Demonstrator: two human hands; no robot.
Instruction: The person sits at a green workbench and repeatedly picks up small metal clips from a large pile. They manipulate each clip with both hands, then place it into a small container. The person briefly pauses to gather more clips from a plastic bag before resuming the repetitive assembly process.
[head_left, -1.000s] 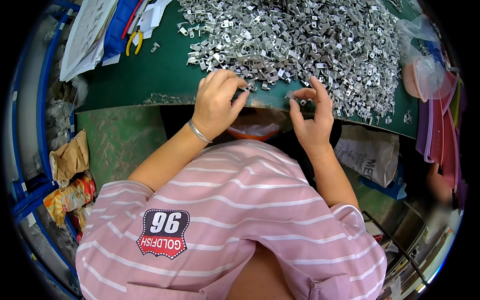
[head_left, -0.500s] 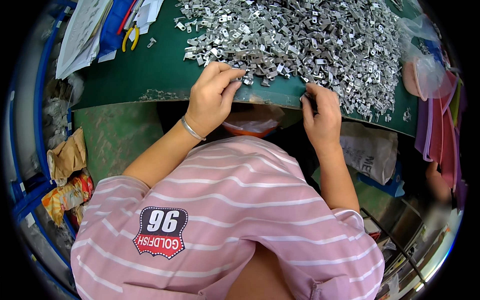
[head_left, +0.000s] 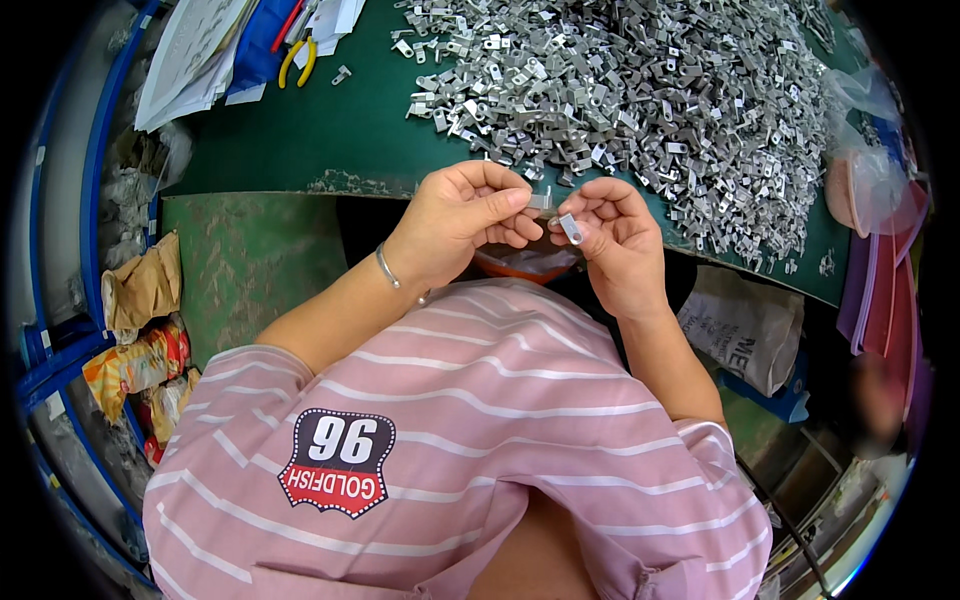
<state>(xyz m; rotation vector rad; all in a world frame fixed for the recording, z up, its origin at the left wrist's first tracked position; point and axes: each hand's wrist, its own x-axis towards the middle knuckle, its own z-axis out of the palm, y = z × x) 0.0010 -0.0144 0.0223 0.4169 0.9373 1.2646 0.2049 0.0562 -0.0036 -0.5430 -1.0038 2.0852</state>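
My left hand (head_left: 460, 218), with a silver bangle on its wrist, pinches a small silver metal bracket (head_left: 540, 201) between thumb and fingers. Close beside it, my right hand (head_left: 618, 240) grips another small metal bracket (head_left: 571, 229) that has a hole near one end. Both hands are together just in front of the table's near edge. Beyond them a big heap of similar metal brackets (head_left: 640, 90) covers much of the green table (head_left: 270, 150).
Yellow-handled pliers (head_left: 298, 62), papers (head_left: 185, 60) and a blue tray (head_left: 258, 50) lie at the far left. An orange bowl (head_left: 525, 270) sits below the table edge. Pink and purple bins (head_left: 885, 290) and a clear plastic bag (head_left: 875, 190) are at the right.
My hands have come off the table edge and moved together, the left to the right and the right to the left. A bracket now shows in each hand. The view has shifted slightly.
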